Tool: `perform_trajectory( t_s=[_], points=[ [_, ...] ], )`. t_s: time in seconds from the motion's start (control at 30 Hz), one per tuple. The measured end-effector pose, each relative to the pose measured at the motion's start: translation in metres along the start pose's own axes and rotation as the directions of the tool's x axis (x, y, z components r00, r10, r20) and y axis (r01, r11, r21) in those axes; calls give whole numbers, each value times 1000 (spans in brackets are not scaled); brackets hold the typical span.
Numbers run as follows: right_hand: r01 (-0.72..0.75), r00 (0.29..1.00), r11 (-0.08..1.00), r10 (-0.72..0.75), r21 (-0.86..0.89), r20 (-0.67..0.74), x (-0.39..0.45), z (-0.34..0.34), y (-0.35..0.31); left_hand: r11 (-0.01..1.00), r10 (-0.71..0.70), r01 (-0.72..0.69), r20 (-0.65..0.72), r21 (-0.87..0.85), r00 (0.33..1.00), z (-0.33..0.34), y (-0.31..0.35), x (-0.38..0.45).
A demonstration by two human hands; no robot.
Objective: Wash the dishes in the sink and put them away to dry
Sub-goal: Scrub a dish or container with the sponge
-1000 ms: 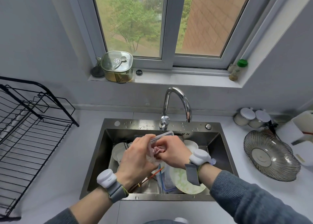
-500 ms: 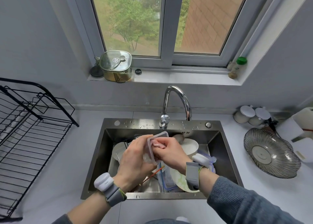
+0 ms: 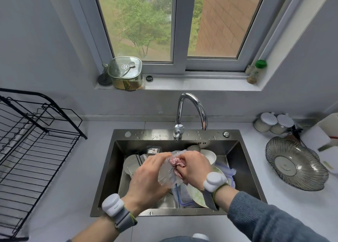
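Over the steel sink [image 3: 243, 170] my left hand [image 3: 149, 177] grips a clear plastic container [image 3: 167, 175], tilted on its side. My right hand [image 3: 193, 166] holds a crumpled pink cloth [image 3: 175, 161] pressed into the container's opening. Below them the sink holds white bowls [image 3: 210, 155], a white plate [image 3: 129, 164], a greenish plate [image 3: 196, 195], a blue-rimmed lid [image 3: 184, 198] and chopsticks, partly hidden by my hands. The tap [image 3: 190, 111] arches over the back of the sink; no water runs from it.
A black wire drying rack [image 3: 31, 146] stands on the counter at the left. A ribbed glass dish [image 3: 294, 164] and two lidded jars [image 3: 272, 122] sit on the right counter. A lidded container [image 3: 125, 73] and a green-capped bottle [image 3: 257, 71] stand on the windowsill.
The container has turned in my left hand and now lies lower and more on its side. My right hand has kept working the pink cloth inside it.
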State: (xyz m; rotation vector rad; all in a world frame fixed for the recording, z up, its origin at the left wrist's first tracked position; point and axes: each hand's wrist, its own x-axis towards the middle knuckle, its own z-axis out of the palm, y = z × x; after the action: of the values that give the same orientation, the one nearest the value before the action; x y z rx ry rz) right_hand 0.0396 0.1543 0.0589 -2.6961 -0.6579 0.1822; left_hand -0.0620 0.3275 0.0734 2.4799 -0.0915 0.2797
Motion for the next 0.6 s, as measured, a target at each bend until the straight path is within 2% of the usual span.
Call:
perform_trajectory(
  t_s=[0.1, 0.2, 0.33, 0.4, 0.47, 0.6],
  points=[
    [-114, 993, 987, 114, 116, 9, -3, 10, -6, 999, 26, -26, -6, 33, 1000, 1, 2, -4],
    [-197, 980, 898, 180, 394, 80, -3, 10, -11, 1000, 9, -9, -12, -3, 1000, -1, -1, -3],
    [-131, 980, 747, 0, 652, 197, -6, 4, -27, 1000, -6, 6, -10, -29, 1000, -1, -8, -1],
    [-118, 960, 689, -105, 715, 260, -8, 4, -34, 999, -2, 2, -6, -47, 1000, -3, -11, -3],
    [-131, 936, 663, -161, 737, 312, -8, 6, -33, 999, 27, -27, 1, -26, 1000, -5, -13, -6],
    [-155, 900, 689, -198, 708, 389, -6, 3, -26, 998, 64, -64, 23, 7, 998, -7, -14, -10]
  ],
)
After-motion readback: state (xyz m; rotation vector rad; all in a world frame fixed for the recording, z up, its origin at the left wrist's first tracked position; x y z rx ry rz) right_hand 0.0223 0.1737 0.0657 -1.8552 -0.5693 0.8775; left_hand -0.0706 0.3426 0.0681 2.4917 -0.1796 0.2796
